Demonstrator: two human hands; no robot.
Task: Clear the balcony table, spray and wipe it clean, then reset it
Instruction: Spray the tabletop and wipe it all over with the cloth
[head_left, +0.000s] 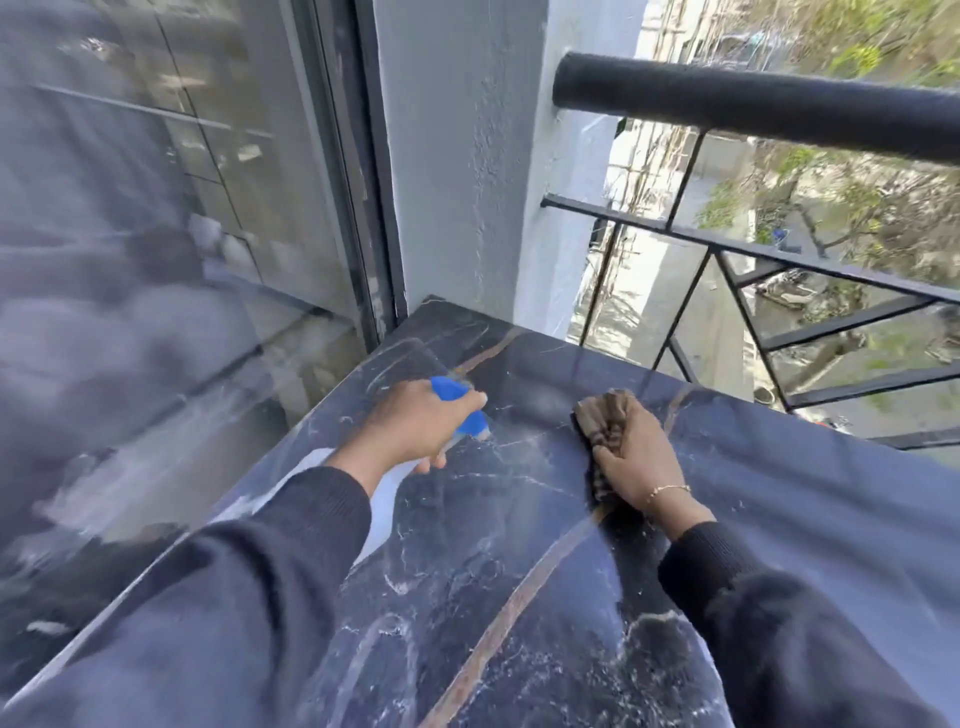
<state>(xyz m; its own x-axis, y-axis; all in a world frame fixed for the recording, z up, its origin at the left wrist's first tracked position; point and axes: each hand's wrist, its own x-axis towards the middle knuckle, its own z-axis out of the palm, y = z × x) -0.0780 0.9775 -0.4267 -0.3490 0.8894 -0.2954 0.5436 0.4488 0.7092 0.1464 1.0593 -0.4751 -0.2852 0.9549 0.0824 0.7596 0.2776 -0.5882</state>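
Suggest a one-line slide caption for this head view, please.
Left hand grips a blue-topped spray bottle while right hand presses a cloth on the marble table.

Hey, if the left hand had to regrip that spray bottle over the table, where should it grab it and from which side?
Probably the narrow neck just under the blue trigger head, coming from the near left side as the left hand does now. The spray bottle lies tilted, its nozzle aimed over the table, and its white body looks wider.

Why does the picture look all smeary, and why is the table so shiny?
Head view: motion blur smears the sleeves and the glass door; the railing bends from the wide lens; daylight glares off the polished table; the left hand and right hand stay fairly sharp.
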